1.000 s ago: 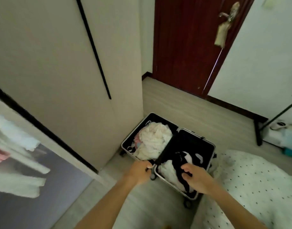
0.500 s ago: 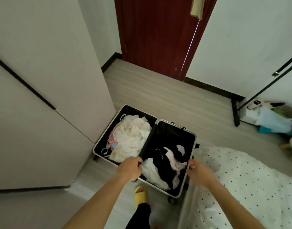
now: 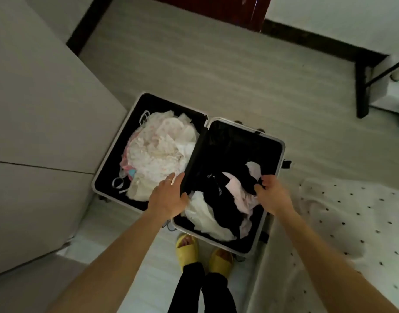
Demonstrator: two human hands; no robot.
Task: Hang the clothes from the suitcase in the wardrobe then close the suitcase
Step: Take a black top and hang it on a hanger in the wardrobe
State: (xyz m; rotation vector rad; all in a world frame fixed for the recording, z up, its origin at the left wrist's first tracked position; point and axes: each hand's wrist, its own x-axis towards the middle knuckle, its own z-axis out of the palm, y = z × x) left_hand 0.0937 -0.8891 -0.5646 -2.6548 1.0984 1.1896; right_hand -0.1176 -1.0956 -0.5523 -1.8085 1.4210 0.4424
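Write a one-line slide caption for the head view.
Left hand grips the suitcase divider; right hand pinches a black garment.

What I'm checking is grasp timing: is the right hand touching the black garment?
Touching: in the head view the right hand pinches the black garment at its right edge.

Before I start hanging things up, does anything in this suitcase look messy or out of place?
The pale clothes and the dark clothes lie crumpled in heaps, unfolded, but all inside the suitcase; nothing looks damaged.

Wardrobe [image 3: 35,105] and door [image 3: 216,7] cut off by edges
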